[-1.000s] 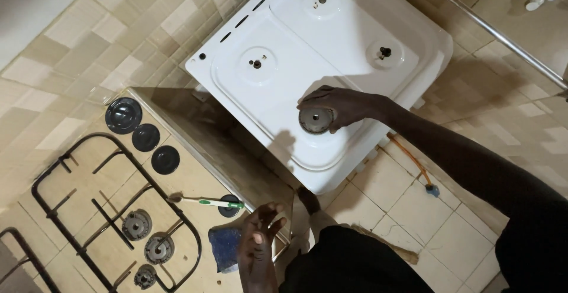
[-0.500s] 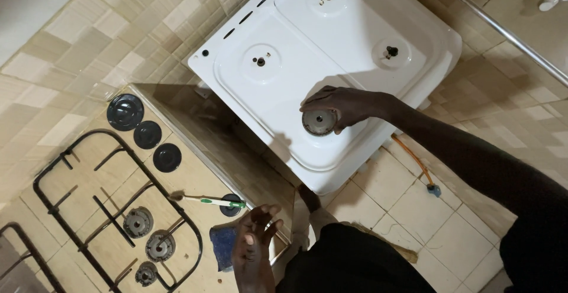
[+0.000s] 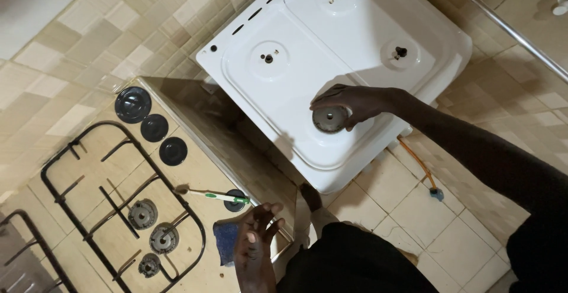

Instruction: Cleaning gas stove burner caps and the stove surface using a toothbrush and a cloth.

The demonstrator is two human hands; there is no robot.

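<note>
No packages, labels, signs or screens show anywhere in this view.

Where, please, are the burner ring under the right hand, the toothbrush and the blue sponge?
burner ring (image 3: 330, 119): head view, on the ring's metal top face, on the white stove.
toothbrush (image 3: 218, 196): head view, mid handle, white part next to the green.
blue sponge (image 3: 225, 241): head view, on its visible left part beside the left hand.
</note>
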